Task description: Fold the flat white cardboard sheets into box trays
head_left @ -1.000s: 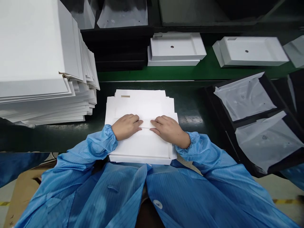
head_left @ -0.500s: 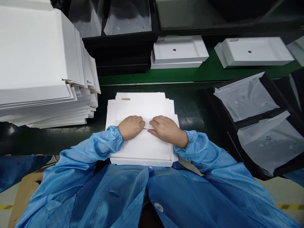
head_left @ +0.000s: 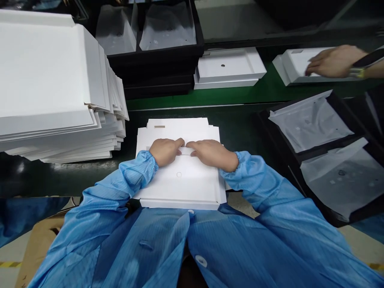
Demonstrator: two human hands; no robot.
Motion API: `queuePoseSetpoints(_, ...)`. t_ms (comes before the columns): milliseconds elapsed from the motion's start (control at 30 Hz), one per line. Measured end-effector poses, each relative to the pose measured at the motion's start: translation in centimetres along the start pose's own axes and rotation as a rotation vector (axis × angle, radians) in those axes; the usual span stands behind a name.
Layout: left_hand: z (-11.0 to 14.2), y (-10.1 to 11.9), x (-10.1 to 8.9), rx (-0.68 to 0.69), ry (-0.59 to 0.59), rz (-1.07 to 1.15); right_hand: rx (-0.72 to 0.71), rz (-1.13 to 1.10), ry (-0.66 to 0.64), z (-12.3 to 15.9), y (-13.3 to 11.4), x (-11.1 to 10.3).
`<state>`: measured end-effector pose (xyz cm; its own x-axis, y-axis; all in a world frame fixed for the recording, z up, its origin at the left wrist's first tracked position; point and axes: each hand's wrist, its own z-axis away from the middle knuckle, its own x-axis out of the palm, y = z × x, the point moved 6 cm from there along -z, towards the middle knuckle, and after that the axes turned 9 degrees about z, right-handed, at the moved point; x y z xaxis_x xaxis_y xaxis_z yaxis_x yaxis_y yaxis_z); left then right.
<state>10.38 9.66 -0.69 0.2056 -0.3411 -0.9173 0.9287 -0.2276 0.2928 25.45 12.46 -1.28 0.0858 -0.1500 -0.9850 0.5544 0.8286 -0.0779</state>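
A white cardboard box blank (head_left: 180, 188) lies in front of me at the bench edge, its near edge folded up against my coat. Across its middle runs a raised flap (head_left: 186, 151). My left hand (head_left: 166, 152) pinches this flap from the left, fingers curled with the thumb below. From the right my right hand (head_left: 209, 153) grips the same flap, forefinger on top and thumb under it. The two hands are nearly touching. A small slot shows at the blank's far left, and a round mark sits below the flap.
A tall stack of white cardboard blanks (head_left: 42, 72) stands at left. Folded white boxes (head_left: 231, 66) sit on the green strip behind. Black trays with translucent bags (head_left: 312, 120) lie at right, more trays (head_left: 156, 56) at the back. Another person's hand (head_left: 336, 62) touches a white box at far right.
Both my hands have moved slightly away from me, and the middle flap now stands up between my fingers. Another person's hand has come in over the far right box.
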Motion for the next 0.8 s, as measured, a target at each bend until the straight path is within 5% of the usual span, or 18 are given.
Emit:
queuePoseSetpoints(233,1.1,-0.5,0.8,0.19,0.192,-0.006,-0.044,0.12,0.191,1.3,-0.6,0.8)
queuePoseSetpoints(567,1.9,0.5,1.5,0.278,0.358,-0.157,-0.06,0.195,0.203,1.1,-1.8,0.8)
queuePoseSetpoints(800,2.3,0.5,1.9,0.239,0.257,-0.178,-0.061,0.139,0.131,0.9,-1.8,0.4)
